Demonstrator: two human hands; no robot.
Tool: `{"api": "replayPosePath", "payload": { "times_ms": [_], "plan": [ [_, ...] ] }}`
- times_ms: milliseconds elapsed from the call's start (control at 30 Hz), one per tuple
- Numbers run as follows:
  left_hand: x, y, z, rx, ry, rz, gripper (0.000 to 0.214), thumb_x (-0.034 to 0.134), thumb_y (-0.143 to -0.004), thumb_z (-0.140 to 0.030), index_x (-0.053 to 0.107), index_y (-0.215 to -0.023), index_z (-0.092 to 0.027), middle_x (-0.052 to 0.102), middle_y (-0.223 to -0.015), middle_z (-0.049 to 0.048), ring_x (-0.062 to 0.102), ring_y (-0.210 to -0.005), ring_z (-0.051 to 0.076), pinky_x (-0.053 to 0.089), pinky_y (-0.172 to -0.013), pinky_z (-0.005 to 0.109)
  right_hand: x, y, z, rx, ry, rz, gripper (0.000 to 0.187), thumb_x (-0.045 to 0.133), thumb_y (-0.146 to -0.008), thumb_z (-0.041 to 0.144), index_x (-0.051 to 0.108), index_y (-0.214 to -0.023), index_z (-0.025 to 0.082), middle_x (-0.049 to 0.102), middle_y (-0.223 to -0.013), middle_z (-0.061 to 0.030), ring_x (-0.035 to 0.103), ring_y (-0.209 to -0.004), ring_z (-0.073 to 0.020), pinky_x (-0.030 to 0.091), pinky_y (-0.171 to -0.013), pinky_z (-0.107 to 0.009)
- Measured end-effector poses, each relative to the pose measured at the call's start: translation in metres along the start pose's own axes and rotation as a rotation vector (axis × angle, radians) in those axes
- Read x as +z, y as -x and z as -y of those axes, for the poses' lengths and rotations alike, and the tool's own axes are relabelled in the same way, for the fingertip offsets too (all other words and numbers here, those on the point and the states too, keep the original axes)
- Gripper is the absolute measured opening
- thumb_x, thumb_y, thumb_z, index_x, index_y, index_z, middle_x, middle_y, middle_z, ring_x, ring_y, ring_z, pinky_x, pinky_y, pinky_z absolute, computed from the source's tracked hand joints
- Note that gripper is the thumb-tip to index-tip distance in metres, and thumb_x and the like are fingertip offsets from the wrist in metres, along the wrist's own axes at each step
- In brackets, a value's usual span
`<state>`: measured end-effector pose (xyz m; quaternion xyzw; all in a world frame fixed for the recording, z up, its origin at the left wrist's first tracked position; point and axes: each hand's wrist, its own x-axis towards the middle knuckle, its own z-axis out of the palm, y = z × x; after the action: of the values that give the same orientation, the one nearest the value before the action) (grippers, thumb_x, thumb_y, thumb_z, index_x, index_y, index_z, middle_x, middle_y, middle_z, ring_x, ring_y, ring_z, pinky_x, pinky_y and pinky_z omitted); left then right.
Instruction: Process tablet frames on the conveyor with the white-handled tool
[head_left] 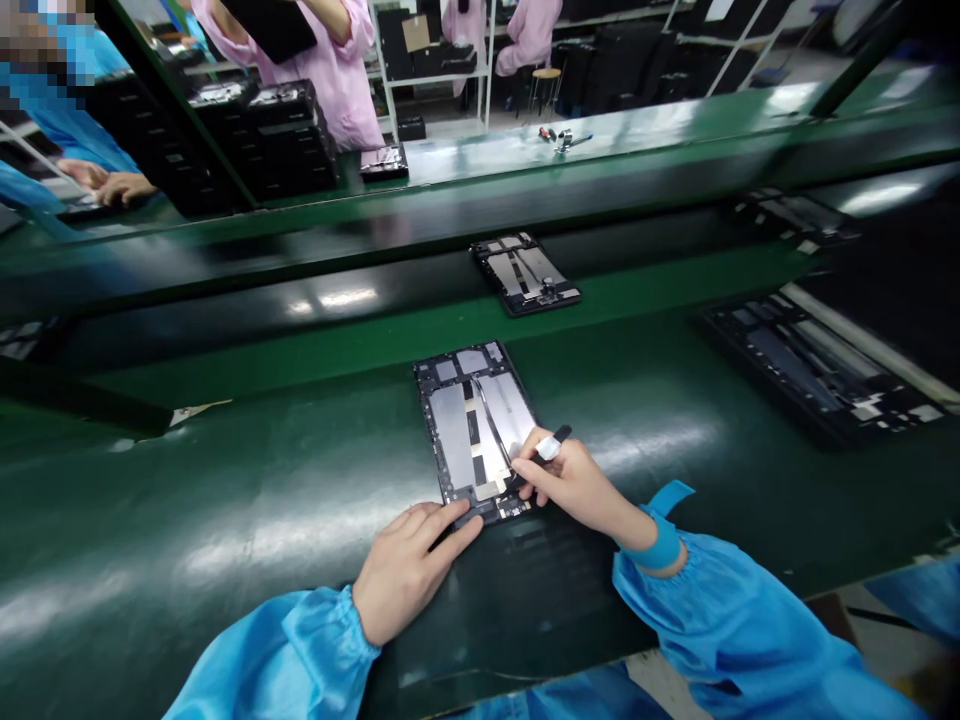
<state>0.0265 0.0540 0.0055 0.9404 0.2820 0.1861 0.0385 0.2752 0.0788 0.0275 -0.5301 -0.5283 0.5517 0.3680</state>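
Observation:
An opened tablet (450, 430) lies flat on the green bench, its inside facing up. Silvery plates, a dark strip down the middle and small boards near its front end are visible. My left hand (409, 565) rests at the tablet's near left corner, fingers stretched out and fingertips touching the edge. In my right hand (574, 480) is a slim black pen-like tool (553, 444) with a white wrap, pinched between thumb and fingers. The tool's tip, low over the near right part of the tablet, is hidden by my fingers. A blue band circles my right wrist.
Another opened tablet (525, 275) lies beyond mine, and a larger opened device (825, 370) is at the right. A dark green post (82, 395) stands at the left. Across the line, people work near stacked black trays (289, 140).

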Motion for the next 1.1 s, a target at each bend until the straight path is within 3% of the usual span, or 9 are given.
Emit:
{"api": "replayPosePath", "payload": {
  "times_ms": [133, 233, 367, 500, 633, 733, 900, 1000, 1100],
  "plan": [
    [0.0, 0.008, 0.009, 0.016, 0.064, -0.037, 0.036, 0.039, -0.098, -0.009, 0.055, -0.129, -0.018, 0.06, -0.128, 0.0097, 0.056, -0.112, 0.02, 0.049, -0.098, 0.04, -0.006, -0.01, -0.016, -0.13, -0.167, -0.377, 0.033, 0.069, -0.079, 0.05, 0.053, -0.077, 0.022, 0.061, -0.066, 0.0017, 0.065, -0.057, -0.0167, 0.055, -0.057, -0.028],
    [-0.001, 0.002, 0.006, 0.012, 0.052, -0.078, 0.03, 0.042, -0.099, -0.012, 0.059, -0.123, -0.017, 0.064, -0.121, 0.0091, 0.058, -0.105, 0.02, 0.049, -0.093, 0.039, -0.013, -0.023, -0.025, -0.17, -0.31, -0.606, 0.035, 0.066, -0.079, 0.055, 0.051, -0.08, 0.024, 0.062, -0.071, 0.0022, 0.066, -0.067, -0.0169, 0.055, -0.072, -0.031],
    [0.002, -0.018, -0.006, 0.035, 0.0, -0.176, 0.018, 0.051, -0.097, -0.02, 0.063, -0.109, -0.015, 0.067, -0.109, 0.0078, 0.059, -0.097, 0.02, 0.047, -0.086, 0.036, -0.011, -0.036, -0.026, -0.138, -0.328, -0.492, 0.039, 0.064, -0.079, 0.059, 0.057, -0.086, 0.021, 0.065, -0.065, 0.0004, 0.067, -0.064, -0.0195, 0.054, -0.068, -0.033],
    [0.013, -0.041, -0.003, 0.06, -0.127, -0.068, 0.024, 0.05, -0.098, -0.026, 0.06, -0.117, -0.016, 0.066, -0.106, 0.008, 0.058, -0.087, 0.02, 0.044, -0.074, 0.034, -0.008, -0.046, -0.021, -0.145, -0.264, -0.421, 0.041, 0.067, -0.078, 0.055, 0.067, -0.092, 0.017, 0.066, -0.062, -0.0014, 0.067, -0.064, -0.0195, 0.055, -0.065, -0.032],
    [0.021, -0.062, 0.044, -0.086, -0.244, -0.065, 0.024, 0.054, -0.096, -0.03, 0.061, -0.116, -0.021, 0.065, -0.105, 0.0062, 0.057, -0.085, 0.021, 0.042, -0.07, 0.033, -0.03, -0.074, -0.02, -0.163, -0.204, -0.476, 0.048, 0.068, -0.075, 0.056, 0.07, -0.1, 0.016, 0.068, -0.071, -0.0029, 0.066, -0.063, -0.0178, 0.057, -0.059, -0.031],
    [0.021, -0.076, 0.103, -0.221, -0.324, -0.143, 0.023, 0.053, -0.095, -0.029, 0.064, -0.113, -0.021, 0.066, -0.103, 0.0074, 0.058, -0.089, 0.022, 0.043, -0.072, 0.032, -0.062, -0.1, -0.025, -0.162, -0.158, -0.555, 0.055, 0.065, -0.075, 0.06, 0.068, -0.107, 0.016, 0.07, -0.082, -0.0061, 0.066, -0.057, -0.016, 0.056, -0.048, -0.027],
    [0.012, -0.083, 0.195, -0.485, -0.407, -0.324, 0.029, 0.045, -0.092, -0.018, 0.064, -0.114, -0.017, 0.066, -0.109, 0.0131, 0.06, -0.098, 0.027, 0.046, -0.083, 0.039, -0.109, -0.121, -0.042, -0.184, -0.06, -0.712, 0.065, 0.051, -0.083, 0.064, 0.057, -0.122, 0.013, 0.069, -0.071, -0.0056, 0.066, -0.053, -0.0159, 0.053, -0.047, -0.024],
    [0.011, -0.086, 0.214, -0.595, -0.429, -0.425, 0.042, 0.038, -0.085, -0.005, 0.061, -0.121, -0.011, 0.06, -0.119, 0.0208, 0.056, -0.111, 0.033, 0.042, -0.091, 0.05, -0.121, -0.13, -0.049, -0.21, 0.011, -0.781, 0.059, 0.041, -0.09, 0.058, 0.052, -0.124, 0.012, 0.072, -0.081, -0.0103, 0.067, -0.06, -0.0182, 0.054, -0.051, -0.027],
    [0.026, -0.105, 0.2, -0.517, -0.377, -0.382, 0.051, 0.042, -0.079, -0.001, 0.059, -0.126, -0.015, 0.057, -0.128, 0.0164, 0.052, -0.119, 0.03, 0.04, -0.099, 0.048, -0.122, -0.15, -0.047, -0.22, 0.096, -0.81, 0.041, 0.038, -0.094, 0.038, 0.053, -0.123, 0.013, 0.073, -0.096, -0.0137, 0.07, -0.075, -0.0214, 0.056, -0.066, -0.033]
  ]
}}
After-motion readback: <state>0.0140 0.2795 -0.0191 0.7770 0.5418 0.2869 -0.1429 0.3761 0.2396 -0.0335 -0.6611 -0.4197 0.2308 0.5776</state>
